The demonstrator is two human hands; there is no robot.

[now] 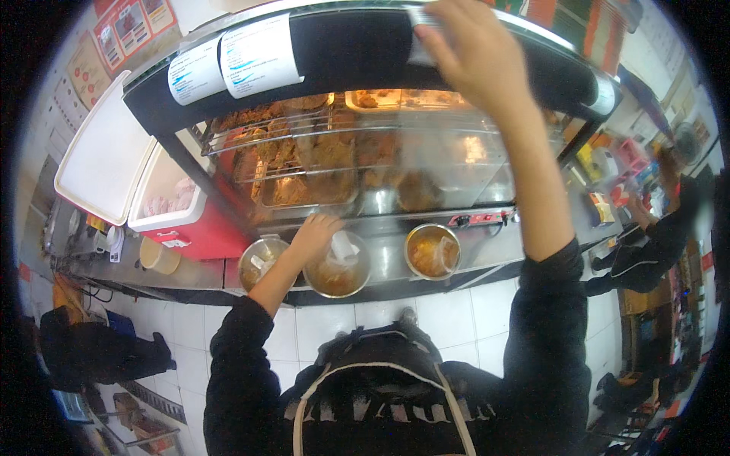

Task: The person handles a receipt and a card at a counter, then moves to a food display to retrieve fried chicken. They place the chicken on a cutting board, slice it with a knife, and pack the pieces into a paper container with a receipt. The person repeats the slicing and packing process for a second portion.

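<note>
In front of me stands a black-framed food warmer (365, 51) with wire racks (274, 137) and metal trays of browned food (308, 185) behind glass. My right hand (479, 51) is raised to its top edge, over a white paper slip (421, 48); whether the fingers grip the slip is hidden. My left hand (316, 235) reaches to the warmer's lower front edge, above the middle metal bowl (342, 282), and its fingertips are blurred. A pale scoop (343, 246) sits in that bowl. Beside it is a left metal bowl (246, 268), partly behind my left forearm.
A third metal bowl (425, 275) holds orange-brown food and a clear scoop. To the left stand a red cooler (199, 233) with its white lid (100, 154) raised and a plastic jug (159, 255). Printed sheets (262, 57) hang on the warmer. A person (644, 256) in black works at right.
</note>
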